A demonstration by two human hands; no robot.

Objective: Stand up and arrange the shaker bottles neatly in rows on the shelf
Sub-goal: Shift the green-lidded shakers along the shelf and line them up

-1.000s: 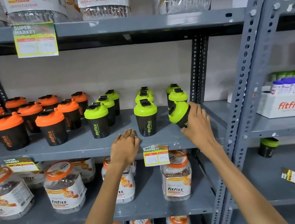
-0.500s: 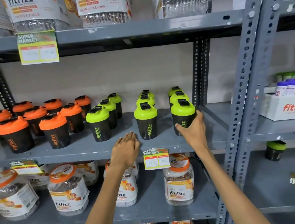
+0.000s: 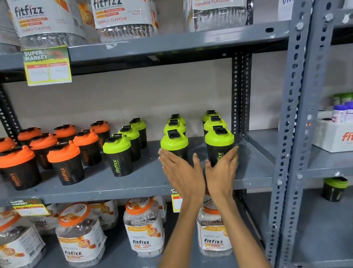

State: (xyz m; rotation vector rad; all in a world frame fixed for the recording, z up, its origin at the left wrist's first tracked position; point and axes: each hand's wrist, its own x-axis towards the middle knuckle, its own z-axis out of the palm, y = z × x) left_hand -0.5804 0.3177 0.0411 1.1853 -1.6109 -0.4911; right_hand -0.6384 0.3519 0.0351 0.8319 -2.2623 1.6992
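My left hand (image 3: 183,176) and right hand (image 3: 222,172) are flat and open, fingers straight and together, holding nothing. They angle apart in front of the two nearest green-lidded shaker bottles (image 3: 219,145) on the grey metal shelf (image 3: 111,185); whether my palms touch the smooth black plastic, I can't quite tell. All the green-capped cups stand upright in three files, and the orange-lidded shaker bottles (image 3: 65,162) stand in files to their left.

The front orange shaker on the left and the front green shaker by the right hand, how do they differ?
The orange-lidded shaker has orange lettering; the green-lidded shaker has green. The orange one stands untouched; the green one has the right hand against it. Both are upright, black-bodied and front-row.
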